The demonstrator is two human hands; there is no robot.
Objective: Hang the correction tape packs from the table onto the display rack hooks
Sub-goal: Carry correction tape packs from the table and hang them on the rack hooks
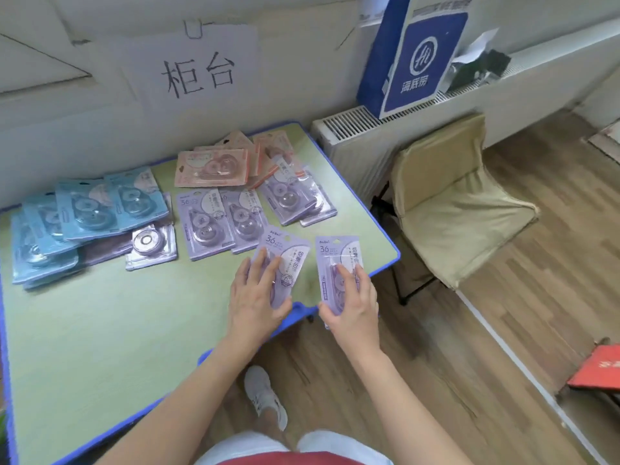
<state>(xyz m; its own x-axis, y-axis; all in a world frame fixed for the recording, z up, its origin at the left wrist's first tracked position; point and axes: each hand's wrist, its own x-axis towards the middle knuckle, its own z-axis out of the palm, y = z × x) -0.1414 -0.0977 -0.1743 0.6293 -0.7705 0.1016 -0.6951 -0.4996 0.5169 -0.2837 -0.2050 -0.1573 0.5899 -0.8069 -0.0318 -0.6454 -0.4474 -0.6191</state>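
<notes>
Correction tape packs lie spread over the green table (100, 330): blue packs (84, 209) at the left, purple packs (221, 223) in the middle, pink packs (214, 167) at the back. My left hand (258, 297) grips one purple pack (287, 256) near the table's right front edge, fingers over its front and thumb under it. My right hand (350, 303) holds a second purple pack (339, 256) upright just past the table corner. The display rack is out of view.
A beige folding chair (449, 203) stands right of the table. Behind it are a white radiator (355, 129) and a blue paper bag (412, 55). A paper sign (198, 72) hangs on the wall. A red box (597, 367) lies on the wood floor.
</notes>
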